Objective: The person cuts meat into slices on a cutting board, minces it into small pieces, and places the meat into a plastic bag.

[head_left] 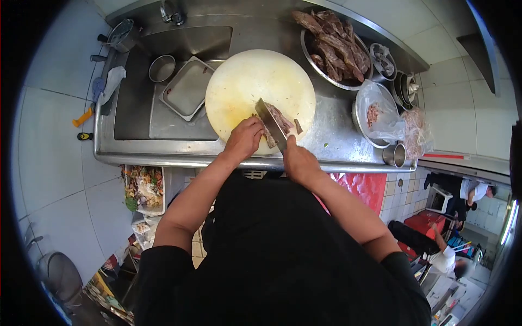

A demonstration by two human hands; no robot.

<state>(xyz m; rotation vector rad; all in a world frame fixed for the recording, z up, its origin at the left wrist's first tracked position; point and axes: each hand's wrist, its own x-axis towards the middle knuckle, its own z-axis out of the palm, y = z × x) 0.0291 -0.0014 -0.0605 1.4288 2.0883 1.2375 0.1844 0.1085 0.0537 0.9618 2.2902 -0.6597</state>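
Observation:
A round, pale cutting board (255,76) lies across the sink's edge. My right hand (300,162) is closed round the handle of a cleaver (270,121), whose broad blade stands on edge over the board. Curled fingers of my left hand (243,139) press on a strip of dark meat (269,138) just left of the blade. More sliced meat (279,116) lies against the blade's right side, and a small loose piece (298,126) sits farther right. The blade partly hides where the meat is cut.
A large steel bowl heaped with long meat strips (340,46) stands behind right. Nearer is a plastic-lined bowl (375,117) with small bits, beside a metal cup (395,155). The sink on the left holds a rectangular tray (187,89). People are in the right background.

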